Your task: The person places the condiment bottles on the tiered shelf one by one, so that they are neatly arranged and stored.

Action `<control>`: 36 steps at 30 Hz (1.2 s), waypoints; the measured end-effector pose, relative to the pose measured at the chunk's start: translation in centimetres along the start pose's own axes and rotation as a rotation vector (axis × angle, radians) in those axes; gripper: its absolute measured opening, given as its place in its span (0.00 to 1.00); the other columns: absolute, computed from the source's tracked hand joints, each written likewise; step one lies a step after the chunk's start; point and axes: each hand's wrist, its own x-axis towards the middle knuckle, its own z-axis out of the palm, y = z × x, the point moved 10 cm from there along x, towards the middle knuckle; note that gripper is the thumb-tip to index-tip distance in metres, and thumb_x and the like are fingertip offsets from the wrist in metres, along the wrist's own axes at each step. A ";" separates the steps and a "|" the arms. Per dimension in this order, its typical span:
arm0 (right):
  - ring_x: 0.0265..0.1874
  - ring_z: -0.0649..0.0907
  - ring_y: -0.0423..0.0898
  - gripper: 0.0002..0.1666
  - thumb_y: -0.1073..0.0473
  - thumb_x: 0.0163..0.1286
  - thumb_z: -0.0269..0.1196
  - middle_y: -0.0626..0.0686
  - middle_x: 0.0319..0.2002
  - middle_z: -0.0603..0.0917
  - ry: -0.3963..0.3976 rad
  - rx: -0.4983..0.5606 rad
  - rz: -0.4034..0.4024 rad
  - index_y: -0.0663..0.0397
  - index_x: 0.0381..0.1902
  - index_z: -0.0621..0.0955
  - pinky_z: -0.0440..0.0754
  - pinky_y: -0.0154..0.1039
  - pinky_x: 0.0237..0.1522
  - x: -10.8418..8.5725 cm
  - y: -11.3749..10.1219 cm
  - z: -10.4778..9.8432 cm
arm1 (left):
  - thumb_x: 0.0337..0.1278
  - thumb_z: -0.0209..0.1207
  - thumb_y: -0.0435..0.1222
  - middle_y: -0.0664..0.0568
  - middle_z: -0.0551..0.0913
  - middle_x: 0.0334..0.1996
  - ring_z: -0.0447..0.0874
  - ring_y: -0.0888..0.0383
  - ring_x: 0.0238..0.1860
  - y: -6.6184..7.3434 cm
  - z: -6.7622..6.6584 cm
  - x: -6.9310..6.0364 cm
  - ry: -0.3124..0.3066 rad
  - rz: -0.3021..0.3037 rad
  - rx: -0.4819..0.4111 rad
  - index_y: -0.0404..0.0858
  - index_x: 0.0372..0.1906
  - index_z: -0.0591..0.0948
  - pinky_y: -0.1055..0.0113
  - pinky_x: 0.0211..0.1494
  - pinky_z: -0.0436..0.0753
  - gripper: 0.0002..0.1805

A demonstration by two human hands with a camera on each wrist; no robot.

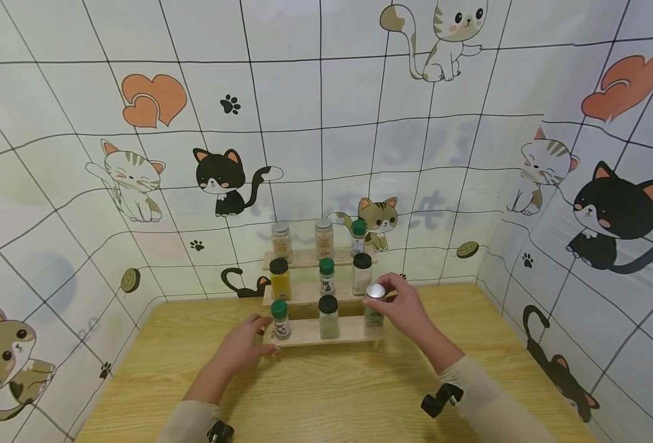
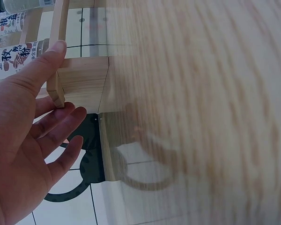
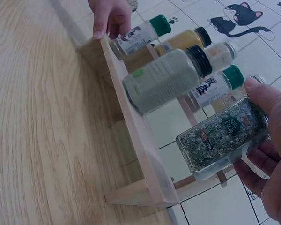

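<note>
A three-tier wooden spice rack (image 1: 304,335) stands on the table with spice jars on each tier. At its left end my left hand (image 1: 241,343) grips the bottom shelf; in the left wrist view the thumb lies on the shelf edge and the fingers curl at its end. Beside that hand is a green-capped shaker (image 1: 281,321). My right hand (image 1: 406,306) holds a silver-capped glass jar of dried green herbs (image 3: 225,136) at the bottom shelf's right end. The right wrist view shows a gap between jar and shelf. A black-capped jar (image 1: 329,319) stands mid-shelf.
On the middle tier are a yellow jar (image 1: 280,280), a green-capped shaker (image 1: 327,277) and a black-capped jar (image 1: 362,274). Two silver-capped jars, one here (image 1: 324,239), and a green-capped shaker (image 1: 358,237) occupy the top tier. A cat-print wall covering (image 1: 321,147) rises behind the wooden table (image 1: 326,394).
</note>
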 end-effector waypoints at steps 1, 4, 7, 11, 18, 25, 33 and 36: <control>0.47 0.83 0.50 0.25 0.56 0.67 0.83 0.55 0.48 0.84 -0.005 0.004 -0.003 0.53 0.55 0.82 0.87 0.39 0.46 0.0 -0.1 0.3 | 0.57 0.84 0.49 0.49 0.83 0.60 0.89 0.50 0.54 0.1 0.0 0.0 0.000 0.003 0.000 0.38 0.70 0.84 0.46 0.56 0.89 0.39; 0.46 0.83 0.51 0.25 0.58 0.66 0.84 0.56 0.48 0.85 -0.020 0.012 -0.012 0.55 0.54 0.82 0.87 0.39 0.45 0.1 -0.2 0.9 | 0.57 0.84 0.49 0.48 0.83 0.60 0.89 0.49 0.54 0.2 -0.1 0.0 -0.003 0.008 -0.001 0.37 0.69 0.84 0.46 0.56 0.89 0.39; 0.45 0.83 0.50 0.25 0.58 0.65 0.84 0.56 0.47 0.85 -0.033 0.006 -0.019 0.55 0.53 0.83 0.87 0.38 0.44 0.2 -0.3 1.6 | 0.57 0.84 0.49 0.48 0.83 0.60 0.89 0.49 0.54 0.3 -0.1 -0.1 -0.006 0.004 0.000 0.37 0.69 0.84 0.45 0.56 0.89 0.39; 0.43 0.83 0.49 0.24 0.58 0.65 0.84 0.54 0.45 0.86 -0.051 0.007 -0.021 0.54 0.51 0.83 0.86 0.37 0.43 0.2 -0.5 2.3 | 0.56 0.84 0.49 0.48 0.83 0.60 0.89 0.49 0.54 0.3 -0.2 0.0 -0.004 0.004 0.003 0.37 0.69 0.84 0.45 0.56 0.89 0.39; 0.43 0.83 0.49 0.23 0.58 0.66 0.84 0.55 0.46 0.86 -0.064 0.025 0.002 0.55 0.51 0.82 0.86 0.38 0.43 0.1 0.1 2.9 | 0.56 0.84 0.49 0.48 0.83 0.61 0.89 0.49 0.55 0.1 0.0 0.1 -0.007 -0.015 0.001 0.38 0.69 0.84 0.46 0.57 0.88 0.39; 0.44 0.84 0.49 0.23 0.58 0.67 0.83 0.55 0.47 0.86 -0.066 0.019 0.023 0.54 0.51 0.82 0.87 0.39 0.45 0.1 0.8 3.2 | 0.55 0.84 0.48 0.48 0.83 0.60 0.89 0.49 0.54 0.0 0.0 0.1 -0.009 -0.022 -0.009 0.37 0.69 0.84 0.45 0.56 0.89 0.39; 0.46 0.83 0.49 0.23 0.57 0.69 0.82 0.54 0.48 0.85 -0.093 0.005 0.022 0.53 0.52 0.80 0.86 0.42 0.48 0.1 0.8 3.2 | 0.55 0.84 0.49 0.50 0.83 0.59 0.89 0.51 0.54 -0.2 0.0 0.2 0.001 -0.009 -0.008 0.38 0.69 0.84 0.46 0.55 0.89 0.39; 0.47 0.82 0.49 0.23 0.57 0.69 0.82 0.53 0.48 0.85 -0.103 -0.008 0.029 0.53 0.53 0.80 0.86 0.43 0.48 0.1 0.8 3.2 | 0.55 0.85 0.48 0.50 0.83 0.58 0.89 0.51 0.53 -0.1 0.0 0.1 0.001 -0.005 -0.009 0.37 0.69 0.85 0.46 0.54 0.89 0.39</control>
